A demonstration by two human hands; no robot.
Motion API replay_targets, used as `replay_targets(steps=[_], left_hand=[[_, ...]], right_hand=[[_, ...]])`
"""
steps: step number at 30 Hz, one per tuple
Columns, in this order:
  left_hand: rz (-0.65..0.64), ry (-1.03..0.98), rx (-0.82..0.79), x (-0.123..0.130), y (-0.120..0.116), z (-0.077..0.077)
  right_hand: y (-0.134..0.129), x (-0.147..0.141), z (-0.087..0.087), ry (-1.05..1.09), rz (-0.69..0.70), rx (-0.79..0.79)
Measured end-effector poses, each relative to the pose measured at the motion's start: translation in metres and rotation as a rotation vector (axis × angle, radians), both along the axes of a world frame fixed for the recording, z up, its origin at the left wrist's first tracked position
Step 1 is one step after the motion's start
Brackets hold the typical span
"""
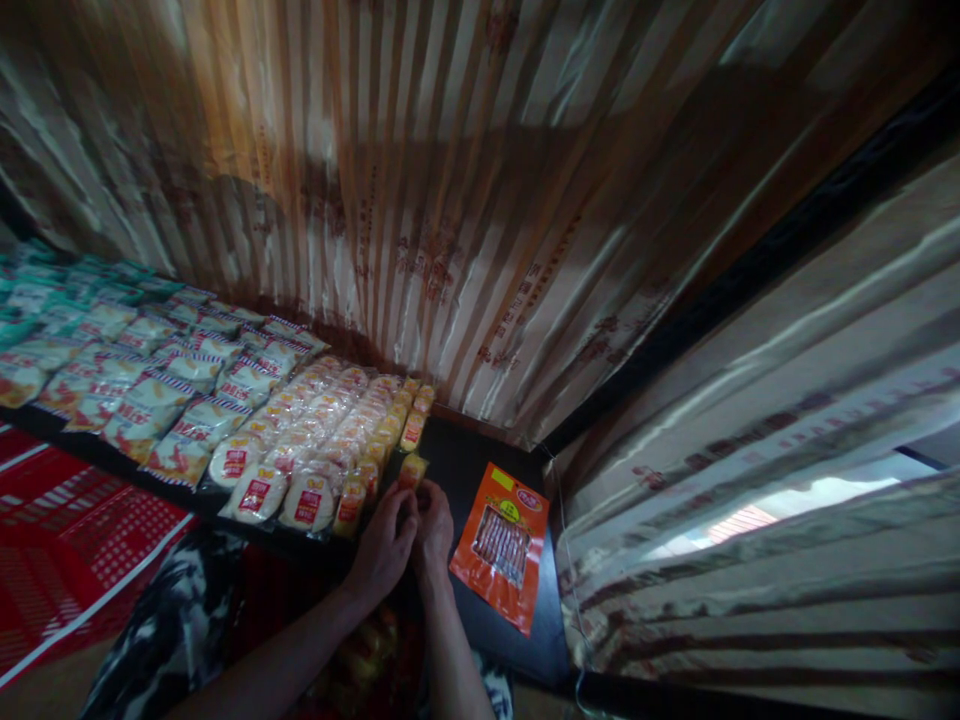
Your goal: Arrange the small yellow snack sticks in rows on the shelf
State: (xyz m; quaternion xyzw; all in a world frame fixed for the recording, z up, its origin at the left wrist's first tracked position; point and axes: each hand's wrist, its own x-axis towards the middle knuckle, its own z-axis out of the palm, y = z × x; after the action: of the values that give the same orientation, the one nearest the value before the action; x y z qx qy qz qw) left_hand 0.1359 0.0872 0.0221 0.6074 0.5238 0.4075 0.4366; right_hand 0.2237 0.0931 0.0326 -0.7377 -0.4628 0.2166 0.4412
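Bare forearms reach up from the bottom edge over clothing with a dark and pale pattern. Some yellowish packets sit in shadow below the left wrist, too dim to make out well. To the left of the clothing stands a red plastic basket with a perforated wall.

Farther up, the two hands meet at the near edge of a black tabletop. Left hand and right hand are side by side and touching, fingers curled inward rather than spread. Between them their fingertips are closed on the near end of a small yellow packet, which points away from the body, over the table; the exact placing of each finger is hidden behind the knuckles.

Just left of the hands runs a column of similar small yellow packets, laid in a line toward the back, with a gap beside the held one. Next to it lie rows of clear-wrapped round white crackers with red labels. Right of the hands, apart from them, an orange pouch lies flat, slightly turned.

Farther left come white snack bags with striped tops, then green bags. Behind everything hangs a pleated, printed curtain.
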Motion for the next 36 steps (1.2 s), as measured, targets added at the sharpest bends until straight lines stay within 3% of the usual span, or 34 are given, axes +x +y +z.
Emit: replay_targets(steps=[13,23,36], left_hand=[[-0.009,-0.044,-0.057,0.010,0.016,0.016],[0.001,-0.048,-0.093,0.014,0.028,0.026],[-0.006,-0.031,-0.082,0.017,0.044,0.022]], right_hand=[[0.027,0.006,-0.009,-0.030,-0.003,-0.021],[0.041,0.005,-0.004,-0.041,0.012,-0.057],[0.058,0.008,-0.007,-0.061,0.033,-0.025]])
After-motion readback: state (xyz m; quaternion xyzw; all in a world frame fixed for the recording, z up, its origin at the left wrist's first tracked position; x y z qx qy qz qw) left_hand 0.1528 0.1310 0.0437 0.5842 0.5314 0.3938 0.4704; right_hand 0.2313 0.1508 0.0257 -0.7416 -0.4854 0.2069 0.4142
